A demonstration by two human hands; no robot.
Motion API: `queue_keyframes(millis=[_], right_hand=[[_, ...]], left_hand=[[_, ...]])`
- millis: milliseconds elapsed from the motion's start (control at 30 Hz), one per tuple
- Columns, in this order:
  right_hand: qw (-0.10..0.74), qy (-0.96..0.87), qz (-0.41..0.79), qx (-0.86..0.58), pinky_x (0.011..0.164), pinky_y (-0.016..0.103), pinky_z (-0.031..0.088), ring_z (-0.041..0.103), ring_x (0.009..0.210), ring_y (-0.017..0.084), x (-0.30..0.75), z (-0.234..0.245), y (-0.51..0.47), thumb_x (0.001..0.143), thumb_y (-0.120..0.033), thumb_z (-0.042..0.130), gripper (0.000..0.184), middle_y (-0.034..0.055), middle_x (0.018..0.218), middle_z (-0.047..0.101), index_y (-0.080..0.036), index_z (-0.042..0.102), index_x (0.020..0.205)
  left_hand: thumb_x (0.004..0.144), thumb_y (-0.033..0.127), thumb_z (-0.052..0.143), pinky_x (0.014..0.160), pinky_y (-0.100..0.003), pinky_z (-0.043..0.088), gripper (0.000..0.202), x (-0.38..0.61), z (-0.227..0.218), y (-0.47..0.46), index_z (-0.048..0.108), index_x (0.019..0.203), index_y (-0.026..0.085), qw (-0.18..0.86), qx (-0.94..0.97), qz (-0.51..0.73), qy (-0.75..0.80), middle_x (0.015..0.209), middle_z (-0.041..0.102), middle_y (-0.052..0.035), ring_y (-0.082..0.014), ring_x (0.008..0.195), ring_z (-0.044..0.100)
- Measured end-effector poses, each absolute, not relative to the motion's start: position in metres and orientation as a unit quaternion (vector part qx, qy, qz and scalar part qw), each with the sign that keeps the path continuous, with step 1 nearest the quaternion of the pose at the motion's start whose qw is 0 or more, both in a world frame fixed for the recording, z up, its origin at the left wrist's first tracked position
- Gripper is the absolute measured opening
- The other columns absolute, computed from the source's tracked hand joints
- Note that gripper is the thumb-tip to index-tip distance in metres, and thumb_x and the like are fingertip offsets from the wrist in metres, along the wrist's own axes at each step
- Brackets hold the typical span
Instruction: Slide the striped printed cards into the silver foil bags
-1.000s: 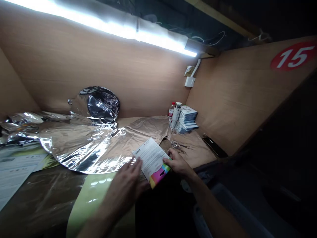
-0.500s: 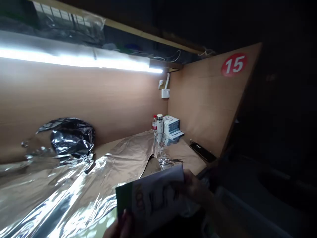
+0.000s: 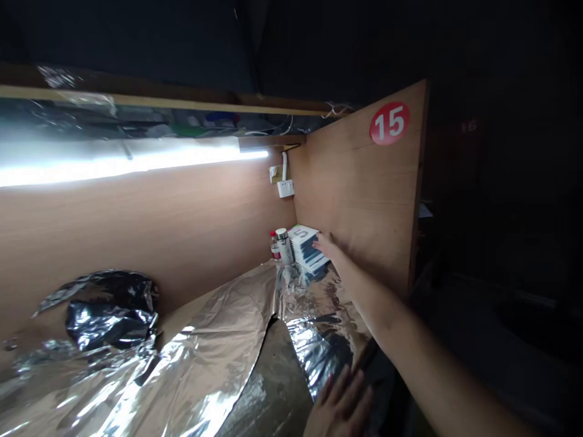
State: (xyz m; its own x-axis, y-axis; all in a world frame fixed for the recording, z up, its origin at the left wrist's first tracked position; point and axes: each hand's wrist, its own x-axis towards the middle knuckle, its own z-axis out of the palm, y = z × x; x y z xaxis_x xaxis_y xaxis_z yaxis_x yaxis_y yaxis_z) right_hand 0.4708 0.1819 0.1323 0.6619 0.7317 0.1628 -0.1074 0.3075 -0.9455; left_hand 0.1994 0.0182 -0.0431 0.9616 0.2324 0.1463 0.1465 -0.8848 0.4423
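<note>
At the far corner, my right hand (image 3: pixel 324 244) reaches out to a stack of thin printed booklets or packets (image 3: pixel 304 249). Its fingers are stretched out at the stack's upper right edge, seemingly touching it, and grip nothing that shows. Lower in the view, my left hand (image 3: pixel 339 405) hovers or rests over the shiny foil-like sheet (image 3: pixel 319 340), fingers spread and holding nothing. Left of the stack stand a metal-lidded flask (image 3: pixel 285 247) and a small red-capped bottle (image 3: pixel 275 247).
A crumpled dark plastic bag (image 3: pixel 109 318) lies against the back board at left. The side panel (image 3: pixel 355 200) bears a red 15 sign (image 3: pixel 390 123). A white socket (image 3: pixel 285 189) is on the back board, below a bright tube light (image 3: pixel 136 161).
The printed packet that both hands held has left them. My right hand has stretched forward to the stack; my left has moved right and opened. The view has shifted.
</note>
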Motion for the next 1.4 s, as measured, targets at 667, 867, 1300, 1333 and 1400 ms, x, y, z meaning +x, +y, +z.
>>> queue_keyframes(millis=[667,867,1300,1333,1400], right_hand=[[0.769,-0.267,0.269,-0.515,0.081,0.032,0.053,0.067,0.086,0.018,0.407,-0.084,-0.126,0.089,-0.038,0.076,0.057,0.0008,0.1,0.072,-0.03,0.044,0.136],[0.713,-0.297,0.26,-0.58,0.058,0.025,0.044,0.055,0.06,0.014,0.413,-0.045,-0.125,0.088,-0.037,0.073,0.02,-0.0009,0.068,0.064,-0.017,0.072,0.093],[0.642,-0.338,0.13,-0.676,0.056,0.024,0.029,0.039,0.059,0.012,0.413,-0.037,-0.144,0.096,-0.042,0.062,0.038,-0.0041,0.06,0.048,-0.017,0.061,0.068],[0.642,-0.34,0.133,-0.675,0.057,0.024,0.03,0.041,0.059,0.012,0.415,-0.037,-0.148,0.097,-0.044,0.062,0.039,-0.0033,0.061,0.051,-0.017,0.063,0.068],[0.636,-0.347,0.139,-0.674,0.058,0.025,0.034,0.045,0.061,0.014,0.419,-0.033,-0.156,0.098,-0.049,0.06,0.04,-0.0014,0.064,0.056,-0.016,0.071,0.078]], left_hand=[[0.106,0.037,0.042,0.117,-0.054,0.04,0.042,0.256,-0.002,0.066,0.064,0.139,0.022,0.035,0.992,0.09,0.086,0.148,0.06,-0.0147,-0.0345,0.145,0.046],[0.098,0.019,0.052,0.077,-0.033,0.052,0.036,0.219,0.014,0.014,0.066,0.131,0.023,0.087,0.996,0.012,0.026,0.111,0.074,-0.0098,-0.0249,0.092,0.067],[0.087,0.014,0.051,0.061,-0.029,0.029,0.022,0.225,0.066,0.007,0.064,0.071,0.02,0.243,0.965,-0.084,0.056,0.069,0.06,0.0009,-0.0137,0.064,0.044],[0.087,0.015,0.052,0.061,-0.028,0.029,0.021,0.226,0.065,0.008,0.066,0.071,0.019,0.272,0.956,-0.084,0.067,0.068,0.06,0.001,-0.0135,0.064,0.044],[0.088,0.022,0.058,0.06,-0.027,0.032,0.019,0.228,0.061,0.012,0.069,0.073,0.018,0.34,0.931,-0.082,0.103,0.067,0.061,0.0007,-0.0135,0.064,0.047]])
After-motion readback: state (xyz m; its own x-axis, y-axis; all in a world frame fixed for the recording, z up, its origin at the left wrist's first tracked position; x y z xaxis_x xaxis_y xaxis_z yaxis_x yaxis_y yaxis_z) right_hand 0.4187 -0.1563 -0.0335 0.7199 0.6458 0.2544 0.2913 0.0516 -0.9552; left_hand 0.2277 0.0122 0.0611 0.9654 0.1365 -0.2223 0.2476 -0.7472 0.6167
